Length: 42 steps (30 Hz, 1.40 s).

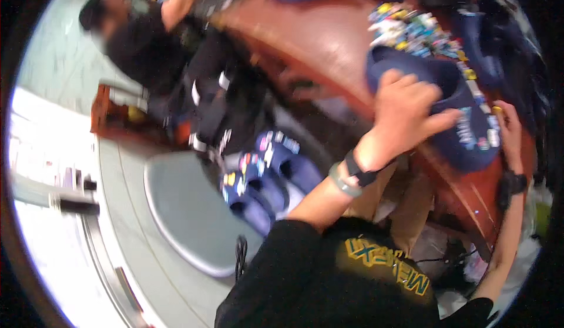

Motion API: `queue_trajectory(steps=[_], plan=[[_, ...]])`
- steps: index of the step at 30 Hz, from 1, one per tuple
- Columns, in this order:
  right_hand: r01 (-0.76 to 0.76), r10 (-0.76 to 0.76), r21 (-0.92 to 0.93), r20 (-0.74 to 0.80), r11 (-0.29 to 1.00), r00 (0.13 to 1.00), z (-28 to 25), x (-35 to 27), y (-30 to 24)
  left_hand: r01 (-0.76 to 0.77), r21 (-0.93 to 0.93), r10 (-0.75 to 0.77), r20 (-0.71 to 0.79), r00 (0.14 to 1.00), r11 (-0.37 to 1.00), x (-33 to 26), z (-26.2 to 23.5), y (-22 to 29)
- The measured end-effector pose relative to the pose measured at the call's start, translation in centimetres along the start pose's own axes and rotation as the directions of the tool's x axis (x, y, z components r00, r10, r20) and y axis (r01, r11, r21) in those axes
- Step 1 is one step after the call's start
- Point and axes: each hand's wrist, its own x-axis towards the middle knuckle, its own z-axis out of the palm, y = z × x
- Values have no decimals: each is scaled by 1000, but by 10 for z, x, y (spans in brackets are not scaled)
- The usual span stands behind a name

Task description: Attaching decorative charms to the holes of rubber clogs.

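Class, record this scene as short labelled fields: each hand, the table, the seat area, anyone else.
Left hand: on the navy clog
Right hand: at the clog's right edge; grip unclear
Table: reddish brown, bearing a pile of small colourful pieces
Seat area: decorated navy clogs, overlapping the grey seat in view
Co-worker: dark clothing, upper left

Way through: from here, the tabletop (311, 40) left of the clog (460, 146).
Charms (411, 31): heaped beyond the clog.
Left hand (405, 108): across its left side.
Right hand (510, 134): by its right edge.
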Motion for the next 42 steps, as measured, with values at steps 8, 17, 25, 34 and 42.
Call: queue_trajectory(steps=[8, 17, 25, 34, 42], plan=[[38, -44, 112, 57, 993, 997, 29, 15, 5, 197, -17, -155, 558, 815, 980, -21, -33, 31], [17, -16, 18, -47, 1000, 999, -23, -16, 108, 307, -340, -217, 277, 936, 889, -65, -109, 35], [37, -37, 1, 43, 999, 998, 19, -6, 1, 856, -335, -915, -55, 399, 394, -134, -195, 5], [37, -30, -78, 88, 996, 996, 29, -2, -30, 801, -564, -964, -260, 57, 200, -221, -205, -47], [75, -71, -50, 76, 996, 995, 28, -4, -26, 837, -508, -959, -277, 66, 204, -275, -165, -112]])
